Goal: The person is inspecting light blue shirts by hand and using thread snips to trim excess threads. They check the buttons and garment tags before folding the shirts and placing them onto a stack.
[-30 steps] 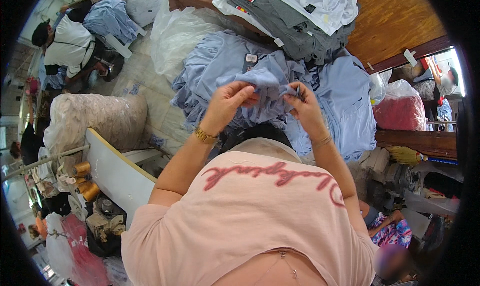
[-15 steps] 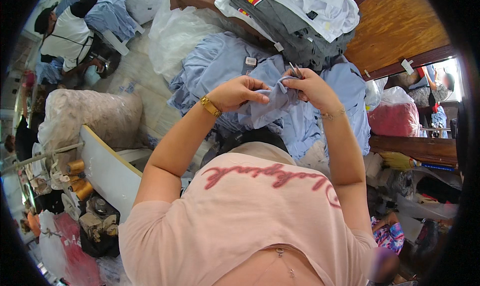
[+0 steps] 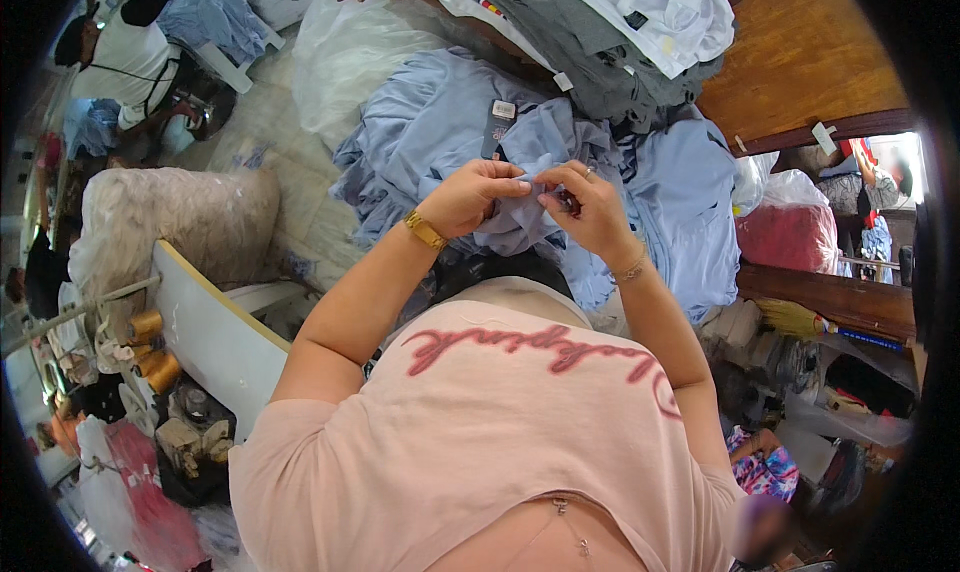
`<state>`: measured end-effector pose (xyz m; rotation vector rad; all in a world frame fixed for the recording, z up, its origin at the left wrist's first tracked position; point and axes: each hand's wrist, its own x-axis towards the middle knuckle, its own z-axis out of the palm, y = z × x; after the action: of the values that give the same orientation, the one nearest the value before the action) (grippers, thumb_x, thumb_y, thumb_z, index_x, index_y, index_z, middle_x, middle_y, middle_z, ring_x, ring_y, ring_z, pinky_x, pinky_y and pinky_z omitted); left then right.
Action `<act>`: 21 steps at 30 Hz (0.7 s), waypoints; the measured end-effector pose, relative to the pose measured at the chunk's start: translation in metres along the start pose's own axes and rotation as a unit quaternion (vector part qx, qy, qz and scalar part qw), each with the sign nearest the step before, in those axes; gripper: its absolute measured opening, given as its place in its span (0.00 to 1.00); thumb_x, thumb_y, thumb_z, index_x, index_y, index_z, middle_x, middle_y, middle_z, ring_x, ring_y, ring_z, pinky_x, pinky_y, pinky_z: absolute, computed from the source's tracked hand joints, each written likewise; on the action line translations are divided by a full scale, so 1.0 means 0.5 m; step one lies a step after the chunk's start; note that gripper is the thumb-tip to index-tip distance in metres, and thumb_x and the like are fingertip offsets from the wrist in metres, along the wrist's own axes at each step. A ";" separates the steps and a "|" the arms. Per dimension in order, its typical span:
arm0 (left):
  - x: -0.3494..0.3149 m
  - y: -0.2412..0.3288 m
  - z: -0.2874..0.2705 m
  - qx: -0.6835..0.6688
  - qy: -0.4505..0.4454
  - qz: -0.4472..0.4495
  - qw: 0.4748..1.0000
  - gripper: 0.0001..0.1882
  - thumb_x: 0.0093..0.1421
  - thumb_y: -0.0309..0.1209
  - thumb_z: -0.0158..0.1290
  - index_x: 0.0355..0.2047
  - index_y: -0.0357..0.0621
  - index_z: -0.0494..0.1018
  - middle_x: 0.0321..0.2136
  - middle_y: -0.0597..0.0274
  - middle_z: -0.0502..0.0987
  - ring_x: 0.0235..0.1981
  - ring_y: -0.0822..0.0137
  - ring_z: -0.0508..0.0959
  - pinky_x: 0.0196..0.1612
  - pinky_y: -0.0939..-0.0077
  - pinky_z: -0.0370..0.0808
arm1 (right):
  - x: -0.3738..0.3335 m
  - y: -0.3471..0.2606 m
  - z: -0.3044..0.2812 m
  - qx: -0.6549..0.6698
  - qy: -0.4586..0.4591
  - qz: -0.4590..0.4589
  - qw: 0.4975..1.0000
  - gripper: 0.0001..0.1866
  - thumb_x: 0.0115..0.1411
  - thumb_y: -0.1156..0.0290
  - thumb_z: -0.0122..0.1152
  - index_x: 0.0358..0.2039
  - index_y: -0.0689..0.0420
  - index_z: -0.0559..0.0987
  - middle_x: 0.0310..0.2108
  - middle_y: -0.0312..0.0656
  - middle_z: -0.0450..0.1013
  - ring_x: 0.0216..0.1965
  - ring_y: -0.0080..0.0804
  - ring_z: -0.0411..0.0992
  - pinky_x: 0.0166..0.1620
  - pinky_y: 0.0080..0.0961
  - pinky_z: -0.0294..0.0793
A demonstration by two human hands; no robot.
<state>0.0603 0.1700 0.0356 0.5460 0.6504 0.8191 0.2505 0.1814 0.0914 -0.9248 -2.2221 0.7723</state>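
My left hand (image 3: 470, 200) is closed, its thumb and fingers pinching an edge of a light blue garment (image 3: 515, 234). Close beside it, my right hand (image 3: 592, 210) pinches the same cloth with thumb and forefinger. A dark, partly hidden tool (image 3: 568, 204), looking like small thread snips, is tucked in the right palm under the curled fingers. The garment hangs below both hands, over my lap. Just beyond my fingers, a dark hang tag (image 3: 498, 124) with a white sticker lies on a heap of light blue garments (image 3: 420, 107).
Folded grey garments (image 3: 600, 67) and white ones (image 3: 680, 22) are stacked at the far side. A wooden panel (image 3: 800, 52) stands far right. To my left are a stuffed plastic sack (image 3: 180, 217), a white board (image 3: 215, 322) and thread cones (image 3: 150, 342). Another person (image 3: 130, 62) sits far left.
My right hand has moved left and a little down, closer to my left hand. The metal blades that stuck up from it are now turned down into the palm.
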 end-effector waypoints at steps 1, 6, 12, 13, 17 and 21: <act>0.001 0.001 0.002 0.003 -0.005 -0.001 1.000 0.08 0.53 0.25 0.53 0.34 0.36 0.72 0.29 0.65 0.75 0.30 0.78 0.73 0.33 0.88 0.69 | -0.003 0.004 0.001 -0.010 -0.005 -0.009 1.000 0.09 0.46 0.78 0.61 0.30 0.58 0.74 0.25 0.38 0.69 0.23 0.26 0.68 0.25 0.19 0.66; -0.002 0.003 0.015 0.050 -0.008 -0.007 0.999 0.06 0.53 0.26 0.53 0.32 0.38 0.73 0.27 0.68 0.74 0.27 0.80 0.72 0.29 0.89 0.67 | -0.009 0.009 -0.011 -0.028 -0.029 -0.003 0.999 0.08 0.46 0.75 0.61 0.27 0.56 0.72 0.23 0.38 0.69 0.21 0.30 0.70 0.25 0.21 0.69; -0.004 0.005 0.024 0.052 -0.003 -0.017 0.998 0.06 0.53 0.27 0.53 0.32 0.39 0.73 0.26 0.69 0.74 0.24 0.81 0.72 0.25 0.91 0.66 | -0.019 0.011 -0.013 -0.035 -0.034 0.004 0.999 0.08 0.46 0.76 0.61 0.25 0.57 0.71 0.23 0.38 0.69 0.20 0.31 0.69 0.24 0.22 0.68; -0.005 0.003 0.026 0.045 -0.002 -0.012 0.999 0.06 0.53 0.27 0.53 0.32 0.39 0.73 0.26 0.69 0.74 0.23 0.82 0.71 0.24 0.92 0.66 | -0.022 0.016 -0.013 -0.041 -0.041 0.002 0.998 0.08 0.45 0.76 0.62 0.25 0.57 0.71 0.23 0.39 0.69 0.19 0.31 0.69 0.24 0.23 0.68; -0.015 0.010 0.037 0.030 0.004 -0.019 0.999 0.06 0.53 0.27 0.53 0.31 0.39 0.72 0.25 0.69 0.74 0.23 0.82 0.72 0.24 0.92 0.66 | -0.033 0.004 0.002 0.008 0.066 0.000 0.998 0.08 0.46 0.80 0.61 0.27 0.58 0.73 0.26 0.37 0.67 0.18 0.23 0.62 0.22 0.18 0.63; -0.015 0.007 0.025 0.009 -0.024 -0.032 0.999 0.06 0.54 0.27 0.53 0.31 0.38 0.72 0.26 0.68 0.74 0.25 0.79 0.73 0.28 0.89 0.69 | -0.037 -0.001 0.028 -0.036 0.106 -0.019 0.994 0.06 0.47 0.79 0.60 0.26 0.58 0.73 0.26 0.38 0.68 0.19 0.27 0.65 0.23 0.20 0.65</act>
<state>0.0637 0.1635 0.0487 0.5574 0.6287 0.7379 0.2509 0.1630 0.0769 -0.9496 -2.0859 0.5523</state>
